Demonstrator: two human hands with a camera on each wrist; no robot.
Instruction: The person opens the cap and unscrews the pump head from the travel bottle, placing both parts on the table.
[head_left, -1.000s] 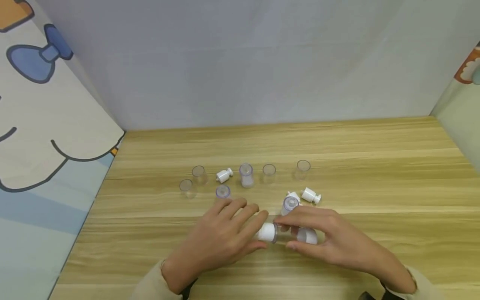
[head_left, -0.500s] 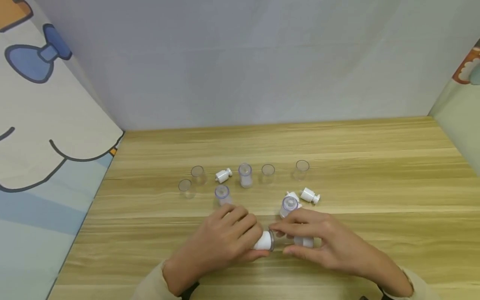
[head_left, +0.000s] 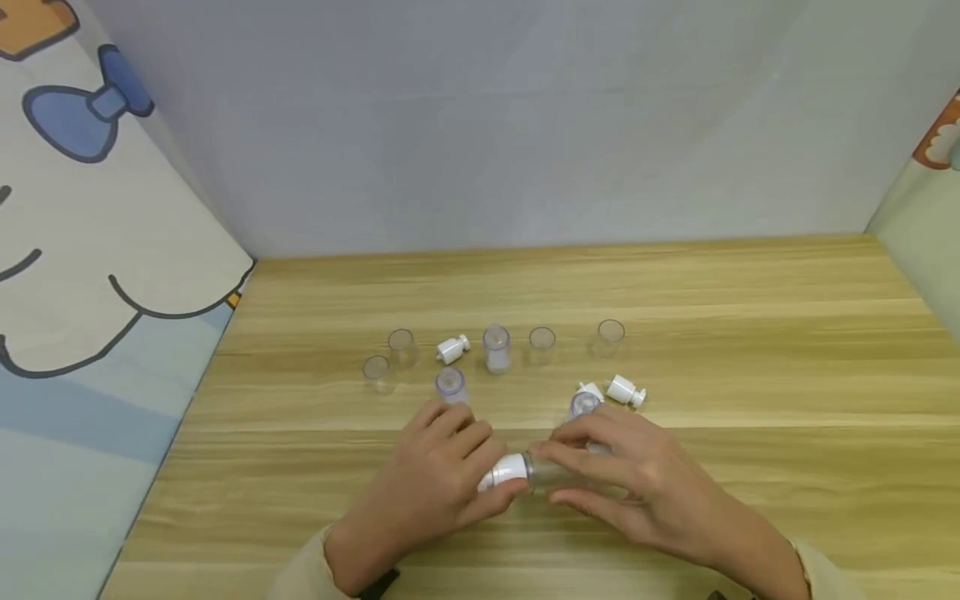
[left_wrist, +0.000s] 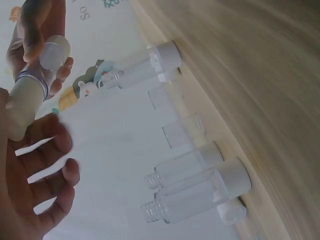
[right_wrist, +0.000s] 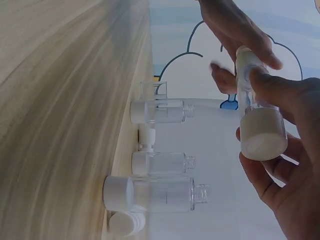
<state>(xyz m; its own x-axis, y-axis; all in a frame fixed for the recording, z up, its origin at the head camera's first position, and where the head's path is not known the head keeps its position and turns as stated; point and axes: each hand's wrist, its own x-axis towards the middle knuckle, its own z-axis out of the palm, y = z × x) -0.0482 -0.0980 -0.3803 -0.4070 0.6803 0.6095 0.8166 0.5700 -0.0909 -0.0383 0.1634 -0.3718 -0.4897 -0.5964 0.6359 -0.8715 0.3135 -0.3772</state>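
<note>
Between my hands a clear bottle (head_left: 551, 473) with a white base lies nearly sideways. My right hand (head_left: 645, 475) grips its clear body with thumb and fingers; the white base (right_wrist: 263, 134) shows in the right wrist view. On the bottle's left end sits a white pump top (head_left: 510, 469). My left hand (head_left: 431, 479) holds that top between thumb and forefinger, its outer end hidden by the fingers. In the left wrist view the other left fingers (left_wrist: 50, 175) are loosely bent, off the bottle.
Clear bottles with open threaded necks (head_left: 497, 350) (head_left: 450, 383) (right_wrist: 165, 195) stand beyond the hands, one right behind my right fingers. White pump tops (head_left: 453, 349) (head_left: 626, 392) lie among them. Several clear caps (head_left: 542, 343) (head_left: 611, 335) (head_left: 377, 371) stand farther back on the wooden table (head_left: 750, 333).
My left fingers have drawn in around the pump top, which has moved a little left. My right hand has shifted left and now covers the bottle's white base in the head view.
</note>
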